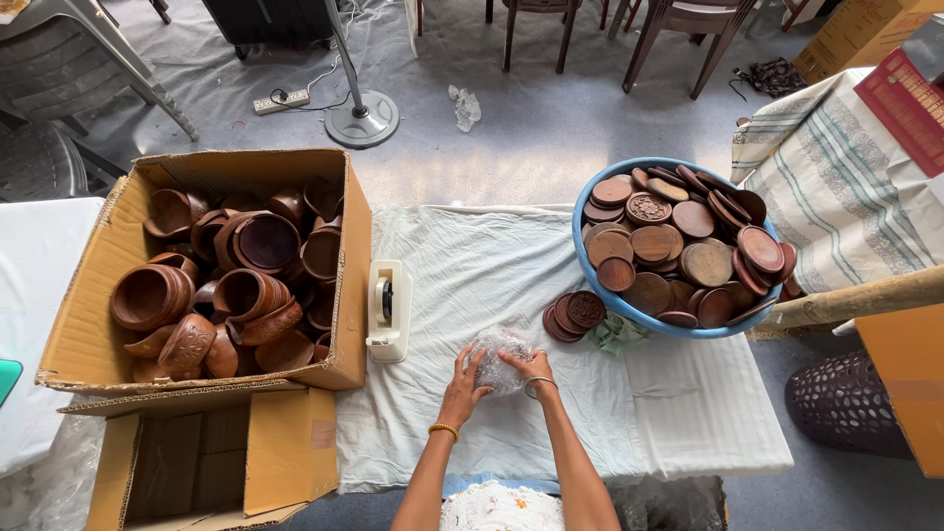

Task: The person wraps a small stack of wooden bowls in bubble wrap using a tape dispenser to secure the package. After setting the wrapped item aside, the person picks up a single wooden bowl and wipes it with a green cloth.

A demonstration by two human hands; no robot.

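**A:** While I'm bent over the white cloth [511, 285] on the table, tell me what you see in my hands.

**B:** Both are on a bundle of clear bubble wrap [500, 356], right at the near middle of the cloth. What's inside it I can't make out.

**A:** Right. My left hand [465, 385] is curled against its left side, fingers bent over the plastic, gold bangle on that wrist. My right hand [531, 372] is cupped around the right side, thumb over the top, thin bracelet at the wrist. Both are closed on the bundle, neither spread flat.

**B:** And beside you?

**A:** Just left of the bundle sits a cream tape dispenser [389, 310], apart from my fingers. Past it, a big open cardboard box [88, 324] heaped with carved brown wooden bowls [246, 290], and a smaller cardboard box [285, 447] stands below it, nearer me.

**B:** On the right?

**A:** A blue basin [629, 307] piled with round wooden lids [669, 246], some plain, some carved. A small stack of lids [573, 315] lies on the cloth, touching the basin's near-left rim, well apart from my right hand.

**B:** Farther out?

**A:** A fan stand's base [362, 120] on the grey floor, a power strip [281, 100], chair legs behind.
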